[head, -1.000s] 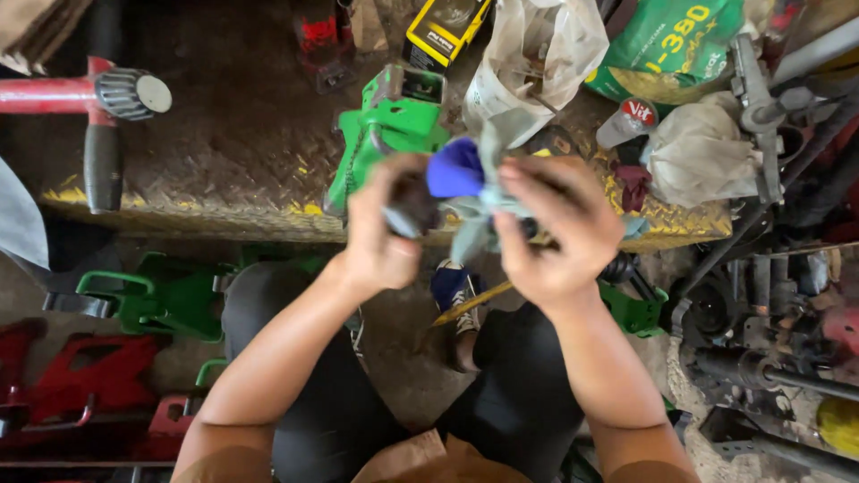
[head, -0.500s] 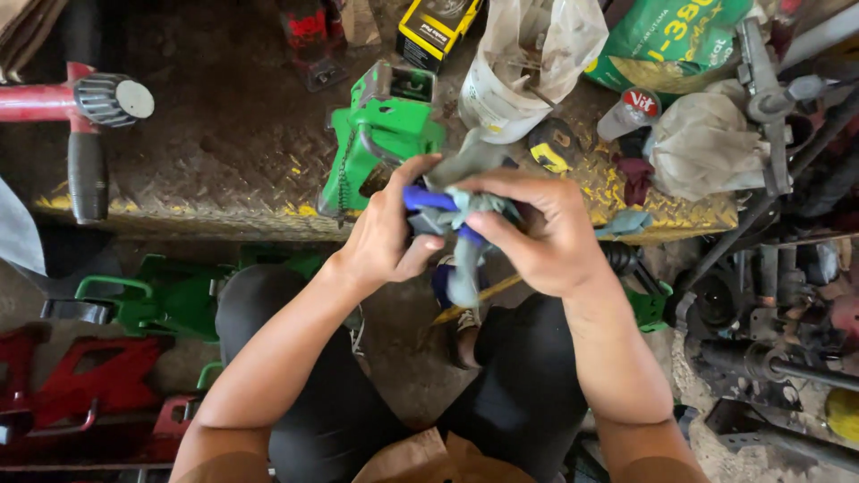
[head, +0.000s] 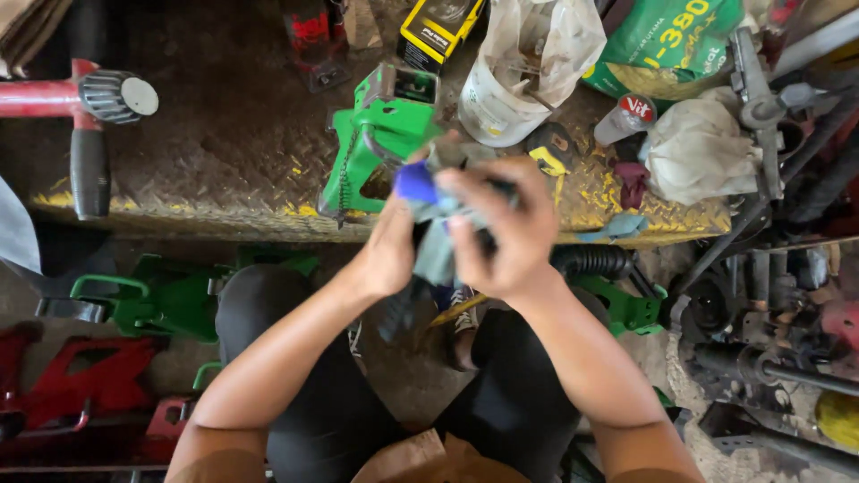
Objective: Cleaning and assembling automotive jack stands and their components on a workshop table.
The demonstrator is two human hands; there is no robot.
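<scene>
The right hand [head: 510, 237] is closed over a bunched grey-green rag [head: 438, 241], its fingers curled across the top of the wad, while the left hand [head: 389, 255] pinches the same rag from the other side, just under a small blue rounded piece [head: 414, 182] that pokes out above the cloth; something dark shows between the fingers, but what it is cannot be told. The rag is held up in front of the body, above the knees and level with the front edge of the desk [head: 224, 161]. It looks soft, limp and light, likely a little greasy, so it should gather and fold freely and is best gripped in a full fist rather than by a corner; the loose tail hangs down between the wrists. The blue piece looks hard, smooth and probably slippery. Beyond the hands, a bright green painted steel jack stand [head: 380, 134] with a thin chain sits on the worn diamond-plate desk, beside a crumpled translucent plastic bag [head: 537, 54] and a yellow box [head: 438, 27]. A red-handled tool with a ribbed black grip [head: 98, 98] lies to the left.
</scene>
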